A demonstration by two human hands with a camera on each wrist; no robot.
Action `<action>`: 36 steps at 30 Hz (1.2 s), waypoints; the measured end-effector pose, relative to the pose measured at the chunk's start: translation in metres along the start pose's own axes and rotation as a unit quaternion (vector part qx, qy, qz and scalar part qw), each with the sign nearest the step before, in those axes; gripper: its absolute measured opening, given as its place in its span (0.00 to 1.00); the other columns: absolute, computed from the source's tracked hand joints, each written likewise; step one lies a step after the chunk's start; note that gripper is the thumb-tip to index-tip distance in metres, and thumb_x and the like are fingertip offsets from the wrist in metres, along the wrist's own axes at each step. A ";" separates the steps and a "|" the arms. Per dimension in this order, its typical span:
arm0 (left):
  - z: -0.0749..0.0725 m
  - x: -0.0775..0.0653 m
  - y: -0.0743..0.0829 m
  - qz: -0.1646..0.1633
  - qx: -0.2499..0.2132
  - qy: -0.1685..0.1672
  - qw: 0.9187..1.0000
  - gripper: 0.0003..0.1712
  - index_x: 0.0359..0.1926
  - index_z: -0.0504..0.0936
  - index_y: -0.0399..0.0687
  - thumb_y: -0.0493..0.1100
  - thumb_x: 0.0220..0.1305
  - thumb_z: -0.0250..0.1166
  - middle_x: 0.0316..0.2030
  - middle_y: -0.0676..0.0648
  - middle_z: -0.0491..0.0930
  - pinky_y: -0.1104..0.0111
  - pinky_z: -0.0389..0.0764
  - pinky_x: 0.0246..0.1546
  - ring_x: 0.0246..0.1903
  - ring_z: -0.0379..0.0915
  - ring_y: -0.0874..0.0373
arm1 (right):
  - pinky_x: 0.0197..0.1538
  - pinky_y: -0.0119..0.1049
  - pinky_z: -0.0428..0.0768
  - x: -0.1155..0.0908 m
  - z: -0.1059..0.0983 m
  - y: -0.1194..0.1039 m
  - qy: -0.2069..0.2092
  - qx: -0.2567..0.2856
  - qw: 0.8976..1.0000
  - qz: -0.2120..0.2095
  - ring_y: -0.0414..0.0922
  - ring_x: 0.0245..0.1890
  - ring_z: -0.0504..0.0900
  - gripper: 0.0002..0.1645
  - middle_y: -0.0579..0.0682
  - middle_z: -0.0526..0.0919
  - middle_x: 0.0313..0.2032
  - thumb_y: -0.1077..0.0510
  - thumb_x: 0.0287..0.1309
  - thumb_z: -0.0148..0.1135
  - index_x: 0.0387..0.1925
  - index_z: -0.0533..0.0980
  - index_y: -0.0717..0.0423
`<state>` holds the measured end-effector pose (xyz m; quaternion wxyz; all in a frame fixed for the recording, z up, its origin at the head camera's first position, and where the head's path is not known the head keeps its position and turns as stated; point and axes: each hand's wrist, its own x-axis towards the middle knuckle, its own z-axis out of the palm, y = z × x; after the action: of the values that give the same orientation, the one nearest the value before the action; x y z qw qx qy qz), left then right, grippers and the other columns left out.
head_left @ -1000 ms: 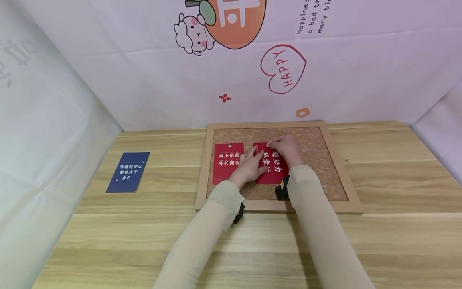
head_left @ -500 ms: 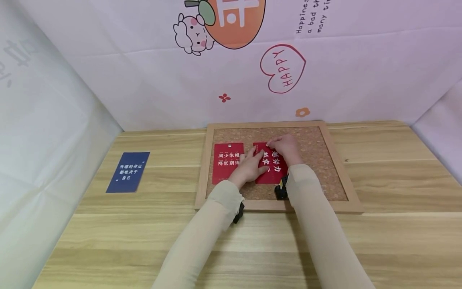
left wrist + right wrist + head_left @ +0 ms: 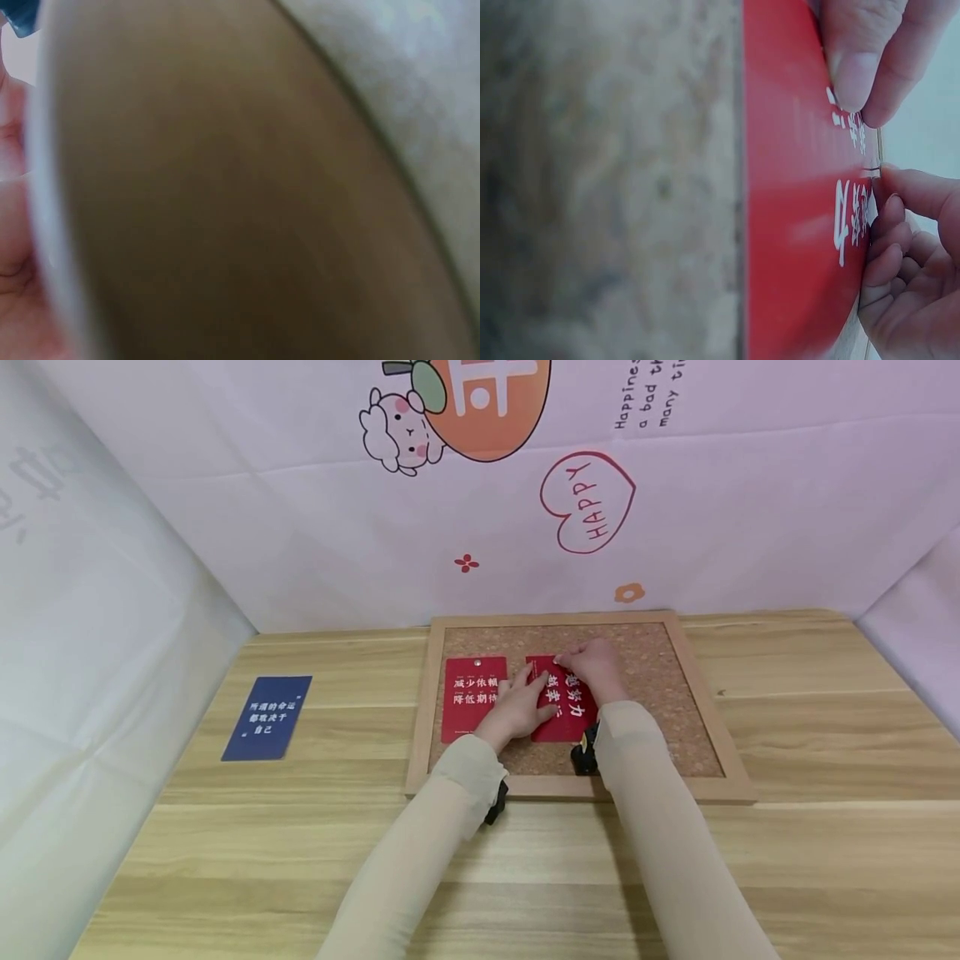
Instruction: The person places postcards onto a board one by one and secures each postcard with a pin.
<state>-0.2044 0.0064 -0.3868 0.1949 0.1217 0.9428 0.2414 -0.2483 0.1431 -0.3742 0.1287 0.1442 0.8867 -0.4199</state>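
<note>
The red card (image 3: 566, 712) lies flat on the corkboard (image 3: 671, 714), under both hands. It should handle light and stiff enough, its smooth face apt to slide; best held flat by the face or by its edges. The left hand (image 3: 516, 703) presses it, fingers spread; the right hand (image 3: 597, 670) pinches what is probably a pin (image 3: 871, 169), too small to be sure. Count: two red cards, one blue card (image 3: 266, 718) on the worktop (image 3: 225, 868), one corkboard.

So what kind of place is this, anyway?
Probably a small staged tabletop booth, perhaps for filming: a wood-grain table with white printed sheeting around its sides and back, and a framed corkboard lying on it.
</note>
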 end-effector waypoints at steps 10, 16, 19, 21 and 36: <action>-0.001 -0.001 0.001 0.000 -0.005 0.000 1.000 0.35 0.74 0.51 0.54 0.52 0.71 0.52 0.77 0.47 0.39 0.56 0.62 0.67 0.67 0.48 0.45 | 0.38 0.33 0.74 0.001 -0.001 0.000 -0.007 -0.013 1.000 -0.005 0.47 0.45 0.75 0.23 0.61 0.78 0.54 0.50 0.65 0.55 0.51 0.79 0.63; -0.001 -0.002 0.001 0.002 -0.008 0.000 1.000 0.35 0.75 0.51 0.54 0.52 0.71 0.52 0.77 0.47 0.39 0.55 0.61 0.68 0.68 0.47 0.45 | 0.40 0.34 0.75 0.001 -0.002 0.000 -0.009 -0.016 1.000 -0.007 0.49 0.47 0.74 0.24 0.61 0.74 0.57 0.50 0.65 0.55 0.52 0.78 0.64; -0.001 -0.002 0.001 0.003 -0.008 0.001 1.000 0.35 0.74 0.52 0.53 0.51 0.71 0.52 0.77 0.47 0.39 0.55 0.61 0.68 0.68 0.48 0.44 | 0.38 0.34 0.75 0.000 -0.001 0.001 -0.008 -0.008 1.000 -0.005 0.48 0.45 0.75 0.24 0.61 0.75 0.56 0.49 0.65 0.55 0.52 0.78 0.63; -0.001 -0.002 0.000 0.005 -0.007 0.002 1.000 0.35 0.74 0.52 0.53 0.51 0.71 0.52 0.76 0.47 0.40 0.55 0.61 0.68 0.67 0.48 0.44 | 0.37 0.33 0.75 -0.001 -0.001 0.001 -0.009 -0.002 1.000 -0.004 0.47 0.43 0.75 0.24 0.60 0.77 0.54 0.49 0.65 0.55 0.53 0.78 0.62; 0.000 -0.001 0.000 -0.004 -0.002 0.002 1.000 0.35 0.75 0.51 0.54 0.52 0.71 0.52 0.77 0.48 0.38 0.56 0.62 0.68 0.68 0.47 0.45 | 0.31 0.31 0.72 0.000 -0.002 0.001 -0.001 0.002 1.000 -0.009 0.40 0.29 0.73 0.22 0.46 0.76 0.27 0.50 0.64 0.57 0.49 0.79 0.64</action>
<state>-0.2035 0.0063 -0.3864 0.1945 0.1172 0.9432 0.2427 -0.2476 0.1454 -0.3737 0.1256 0.1365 0.8868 -0.4232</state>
